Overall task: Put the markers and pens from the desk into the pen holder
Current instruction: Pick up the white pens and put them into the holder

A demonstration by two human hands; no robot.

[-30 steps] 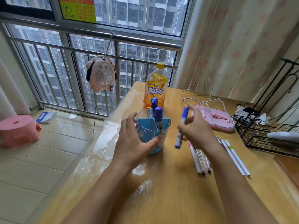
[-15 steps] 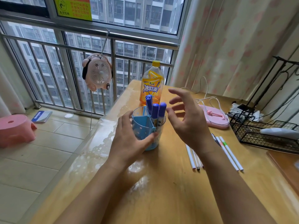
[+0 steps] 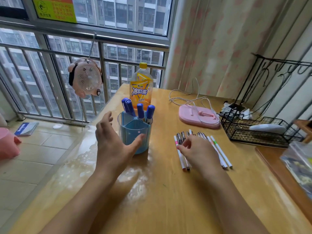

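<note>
A blue pen holder (image 3: 133, 141) stands on the wooden desk (image 3: 160, 196) with several blue-capped markers (image 3: 141, 110) upright in it. My left hand (image 3: 113, 149) cups the holder, thumb across its front and fingers behind its left side. To the right lies a row of several white and clear pens (image 3: 222, 156). My right hand (image 3: 199, 152) rests flat over that row with its fingers spread. Its thumb and forefinger touch a white pen with a pink band (image 3: 179, 153). No pen is lifted off the desk.
An orange iced-tea bottle (image 3: 141, 88) stands just behind the holder. A pink stand (image 3: 197, 119) with a white cable and a black wire basket (image 3: 256, 132) sit at the back right. A small pink fan (image 3: 86, 76) hangs on the railing beyond the desk's left edge.
My right hand put the blue marker it held into the holder, let go, then dropped down and right onto the row of pens. The left hand stayed at the holder.
</note>
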